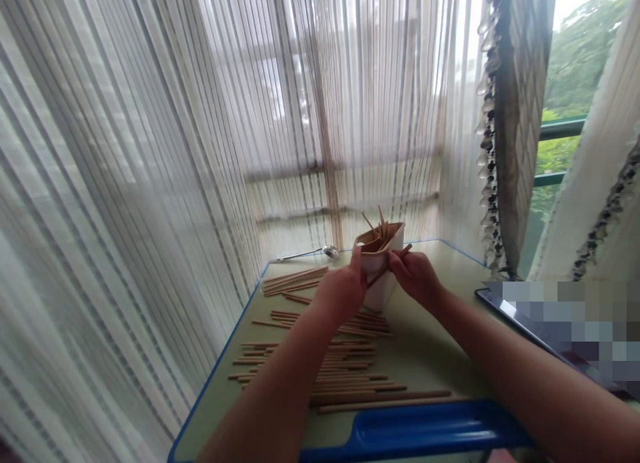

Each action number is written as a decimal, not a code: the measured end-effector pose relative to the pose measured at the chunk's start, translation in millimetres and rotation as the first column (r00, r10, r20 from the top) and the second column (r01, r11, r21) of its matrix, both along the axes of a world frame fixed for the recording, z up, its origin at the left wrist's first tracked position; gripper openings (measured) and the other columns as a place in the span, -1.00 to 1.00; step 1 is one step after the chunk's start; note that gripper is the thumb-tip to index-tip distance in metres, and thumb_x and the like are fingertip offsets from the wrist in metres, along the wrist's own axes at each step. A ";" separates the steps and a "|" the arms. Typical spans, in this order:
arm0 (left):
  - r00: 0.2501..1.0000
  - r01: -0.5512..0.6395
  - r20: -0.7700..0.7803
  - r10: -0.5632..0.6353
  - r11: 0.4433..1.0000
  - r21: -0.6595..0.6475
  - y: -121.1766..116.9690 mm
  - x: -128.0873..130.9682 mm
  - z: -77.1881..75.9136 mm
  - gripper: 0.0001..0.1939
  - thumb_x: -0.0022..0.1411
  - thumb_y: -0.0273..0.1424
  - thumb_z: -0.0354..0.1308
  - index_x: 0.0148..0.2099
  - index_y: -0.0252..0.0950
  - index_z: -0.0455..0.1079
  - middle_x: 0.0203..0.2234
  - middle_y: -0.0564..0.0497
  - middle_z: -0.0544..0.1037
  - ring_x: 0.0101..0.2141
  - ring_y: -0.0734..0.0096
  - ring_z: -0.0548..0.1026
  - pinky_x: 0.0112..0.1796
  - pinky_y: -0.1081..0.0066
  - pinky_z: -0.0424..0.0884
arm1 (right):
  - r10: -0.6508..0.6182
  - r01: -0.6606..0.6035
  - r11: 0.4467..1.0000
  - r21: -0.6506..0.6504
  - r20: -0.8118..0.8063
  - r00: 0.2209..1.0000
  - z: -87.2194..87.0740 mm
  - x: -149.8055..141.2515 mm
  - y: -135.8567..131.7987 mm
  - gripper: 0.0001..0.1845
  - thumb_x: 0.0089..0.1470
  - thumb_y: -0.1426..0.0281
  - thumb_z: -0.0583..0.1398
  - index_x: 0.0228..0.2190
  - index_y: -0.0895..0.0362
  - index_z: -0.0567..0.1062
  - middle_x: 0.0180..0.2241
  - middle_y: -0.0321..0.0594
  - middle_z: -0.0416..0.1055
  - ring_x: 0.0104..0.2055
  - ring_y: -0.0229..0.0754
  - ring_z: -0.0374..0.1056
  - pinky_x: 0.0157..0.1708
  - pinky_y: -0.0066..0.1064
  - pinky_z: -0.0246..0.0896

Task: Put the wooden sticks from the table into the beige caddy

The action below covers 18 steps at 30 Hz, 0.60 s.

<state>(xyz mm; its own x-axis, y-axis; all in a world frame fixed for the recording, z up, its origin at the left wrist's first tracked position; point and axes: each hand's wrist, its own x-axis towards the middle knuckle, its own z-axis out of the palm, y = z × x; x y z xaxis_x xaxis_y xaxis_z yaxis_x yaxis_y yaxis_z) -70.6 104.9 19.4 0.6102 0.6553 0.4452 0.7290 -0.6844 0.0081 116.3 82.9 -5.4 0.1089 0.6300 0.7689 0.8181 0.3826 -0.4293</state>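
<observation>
A white chopstick holder [379, 291] with a brown rim stands at the far part of the table, several thin wooden chopsticks [383, 231] poking up out of it. My left hand [345, 288] is closed on the holder's left side, its thumb up at the rim. In front of the holder, my right hand [416, 275] pinches a brown chopstick [407, 249] that slants across the holder's front wall. Many more chopsticks [345, 366] lie in rough rows on the table to the left and nearer me, partly covered by my left forearm.
A metal ladle [330, 251] lies at the table's back left edge. The pale table [435, 363] has a blue border and a blue molded tray [430, 426] at the near side. A dark-edged tablet or phone [520, 323] is on the right. Sheer striped curtains [150, 149] hang behind and left.
</observation>
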 end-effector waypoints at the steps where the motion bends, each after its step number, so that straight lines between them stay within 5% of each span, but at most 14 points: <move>1: 1.000 0.009 0.004 -0.009 1.000 0.008 1.2 0.2 -1.5 -0.36 0.37 -0.31 -0.17 0.37 -0.42 -0.29 -0.29 -0.17 0.60 -0.35 0.22 0.59 -0.31 0.34 0.45 | 0.000 0.000 1.000 0.006 0.004 1.000 -0.8 0.6 0.7 -0.47 0.19 0.15 -0.06 -0.69 0.12 0.32 -0.67 -0.19 0.35 -0.59 -0.24 0.28 -0.52 -0.45 0.08; 18: 0.995 0.054 0.085 -0.057 0.998 0.031 7.9 -0.9 -9.1 -0.40 0.36 -0.32 -0.16 0.36 -0.39 -0.16 -0.34 -0.13 0.60 -0.38 0.23 0.57 -0.32 0.27 0.47 | 0.012 -0.012 1.000 0.019 -0.033 0.999 0.4 -2.0 -1.7 -0.46 0.18 0.16 -0.05 -0.70 0.13 0.36 -0.69 -0.18 0.36 -0.62 -0.25 0.28 -0.55 -0.45 0.06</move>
<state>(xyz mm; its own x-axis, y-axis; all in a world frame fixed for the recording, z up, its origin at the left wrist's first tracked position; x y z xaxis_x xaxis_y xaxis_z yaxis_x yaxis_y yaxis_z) -71.5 112.8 10.2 0.6040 0.6078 0.5154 0.6874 -0.7246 0.0490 114.2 81.2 -5.0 0.1268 0.6168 0.7768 0.7989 0.4006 -0.4486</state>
